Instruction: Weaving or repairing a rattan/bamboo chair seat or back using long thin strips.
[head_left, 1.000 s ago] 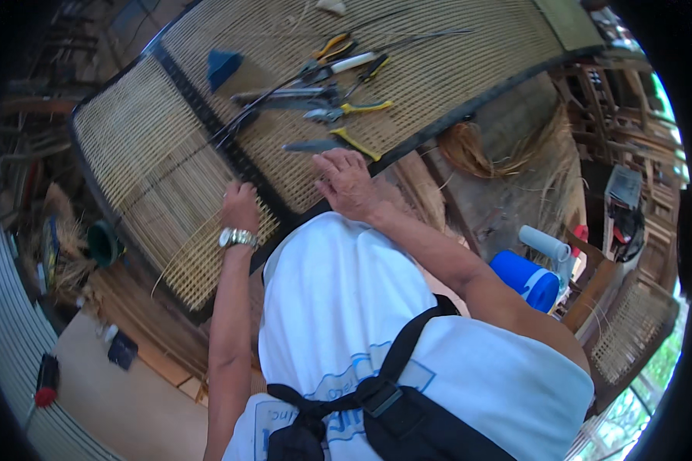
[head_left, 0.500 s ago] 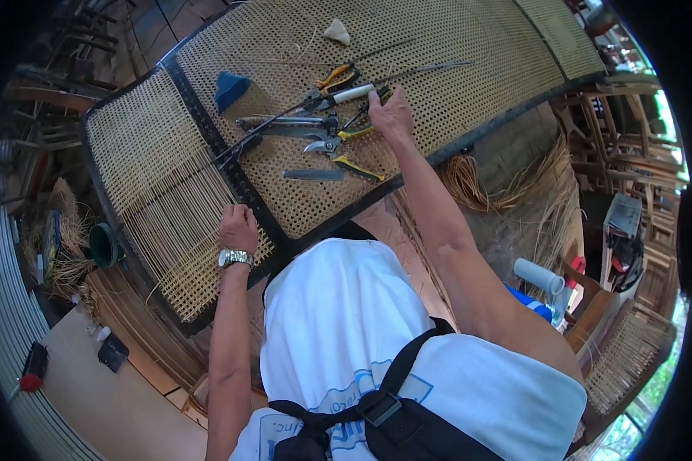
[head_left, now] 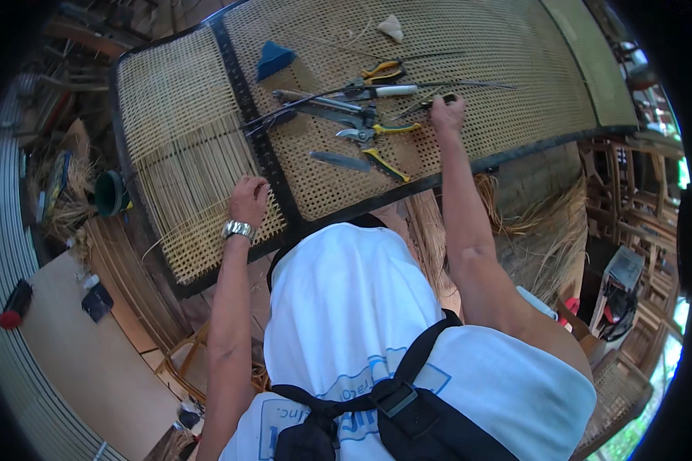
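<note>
My left hand [head_left: 250, 201], with a metal watch at the wrist, rests on the loosely woven cane strands [head_left: 200, 173] of a dark-framed panel, fingers slightly bent and holding nothing that I can see. My right hand [head_left: 447, 115] is closed round a thin-shafted tool with a dark handle [head_left: 446, 99], above the denser cane mesh [head_left: 500, 61]. To its left lie pruning shears [head_left: 369, 133] with yellow grips, pliers [head_left: 383, 73] with orange-and-black handles, a white-handled tool [head_left: 396, 91], a flat blade [head_left: 340, 160] and long dark rods [head_left: 315, 97].
A blue wedge-shaped piece [head_left: 274, 59] and a small whitish lump [head_left: 390, 28] sit on the mesh. Bundles of loose fibre [head_left: 507, 215] hang below the panel's near right edge. A dark green bucket [head_left: 110, 192] stands at left, with wooden frames [head_left: 638, 200] at far right.
My right hand has come away from the white-handled tool, gripping the dark-handled one. My left hand stays on the weave. The whole view has shifted, so the panel appears farther right.
</note>
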{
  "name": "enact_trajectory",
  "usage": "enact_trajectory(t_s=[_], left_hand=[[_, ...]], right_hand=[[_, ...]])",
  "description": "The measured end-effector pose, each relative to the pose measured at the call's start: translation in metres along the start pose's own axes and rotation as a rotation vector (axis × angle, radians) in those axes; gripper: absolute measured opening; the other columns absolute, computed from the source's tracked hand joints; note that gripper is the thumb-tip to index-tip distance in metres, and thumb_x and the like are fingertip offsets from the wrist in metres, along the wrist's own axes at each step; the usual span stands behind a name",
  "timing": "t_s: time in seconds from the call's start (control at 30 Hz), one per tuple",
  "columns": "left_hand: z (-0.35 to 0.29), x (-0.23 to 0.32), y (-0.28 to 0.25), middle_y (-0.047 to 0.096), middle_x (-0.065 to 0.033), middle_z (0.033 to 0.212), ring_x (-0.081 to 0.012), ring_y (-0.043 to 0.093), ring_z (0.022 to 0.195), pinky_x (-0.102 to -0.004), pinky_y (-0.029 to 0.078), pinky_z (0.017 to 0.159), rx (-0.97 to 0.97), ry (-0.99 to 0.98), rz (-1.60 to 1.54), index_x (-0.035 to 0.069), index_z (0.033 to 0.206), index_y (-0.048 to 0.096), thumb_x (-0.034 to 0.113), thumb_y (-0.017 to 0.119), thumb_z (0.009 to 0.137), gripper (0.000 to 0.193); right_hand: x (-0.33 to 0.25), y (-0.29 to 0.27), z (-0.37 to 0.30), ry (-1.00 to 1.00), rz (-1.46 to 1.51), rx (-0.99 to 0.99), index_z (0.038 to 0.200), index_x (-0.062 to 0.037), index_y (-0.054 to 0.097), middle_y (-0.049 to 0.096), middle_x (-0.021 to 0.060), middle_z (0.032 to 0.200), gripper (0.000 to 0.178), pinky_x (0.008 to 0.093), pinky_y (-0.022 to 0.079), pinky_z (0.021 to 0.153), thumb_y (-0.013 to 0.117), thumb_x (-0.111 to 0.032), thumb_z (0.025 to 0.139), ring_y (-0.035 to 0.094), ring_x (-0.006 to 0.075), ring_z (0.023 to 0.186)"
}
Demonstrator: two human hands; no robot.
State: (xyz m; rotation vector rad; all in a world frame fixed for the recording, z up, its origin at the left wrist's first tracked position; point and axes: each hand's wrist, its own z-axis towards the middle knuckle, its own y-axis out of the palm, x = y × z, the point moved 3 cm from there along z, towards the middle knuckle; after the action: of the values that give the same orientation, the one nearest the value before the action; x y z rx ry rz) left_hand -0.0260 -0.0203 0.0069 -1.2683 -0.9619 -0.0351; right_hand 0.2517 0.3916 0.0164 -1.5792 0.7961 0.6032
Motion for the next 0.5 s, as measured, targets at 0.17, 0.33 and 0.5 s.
enact_trajectory(t_s=[0.17, 0.33, 0.5], left_hand=[[0.002, 0.007, 0.008, 0.064, -0.0081, 0.088, -0.0229, 0.065, 0.075, -0.0353, 0.053, 0.068, 0.052, 0.001, 0.045, 0.006, 0.095, 0.071, 0.016, 0.07, 0.09, 0.011], [0.003, 0.004, 0.006, 0.064, -0.0072, 0.089, -0.0215, 0.065, 0.074, -0.035, 0.054, 0.068, -0.006, -0.053, 0.069, 0.008, 0.094, 0.072, 0.017, 0.071, 0.088, 0.011], [0.004, 0.0, 0.003, 0.063, -0.0093, 0.088, -0.0281, 0.066, 0.077, -0.0389, 0.055, 0.07, -0.005, -0.086, 0.039, 0.009, 0.091, 0.072, 0.018, 0.07, 0.086, 0.011]], right_hand=[[-0.02, -0.012, -0.008, -0.124, 0.039, -0.027, 0.133, 0.002, 0.044, 0.061, 0.0221, 0.117, 0.054, 0.0406, 0.052, 0.087, 0.061, -0.028, 0.091, 0.065, 0.0315, 0.098], [-0.02, 0.022, -0.024, -0.016, 0.456, -0.211, 0.139, 0.0019, 0.038, 0.06, 0.0147, 0.113, 0.06, 0.0332, 0.056, 0.07, 0.065, -0.023, 0.091, 0.066, 0.0219, 0.091], [-0.054, 0.036, -0.081, -0.073, 0.597, -0.442, 0.133, -0.0014, 0.04, 0.062, 0.0108, 0.106, 0.048, 0.029, 0.06, 0.069, 0.066, -0.013, 0.095, 0.068, 0.017, 0.084]])
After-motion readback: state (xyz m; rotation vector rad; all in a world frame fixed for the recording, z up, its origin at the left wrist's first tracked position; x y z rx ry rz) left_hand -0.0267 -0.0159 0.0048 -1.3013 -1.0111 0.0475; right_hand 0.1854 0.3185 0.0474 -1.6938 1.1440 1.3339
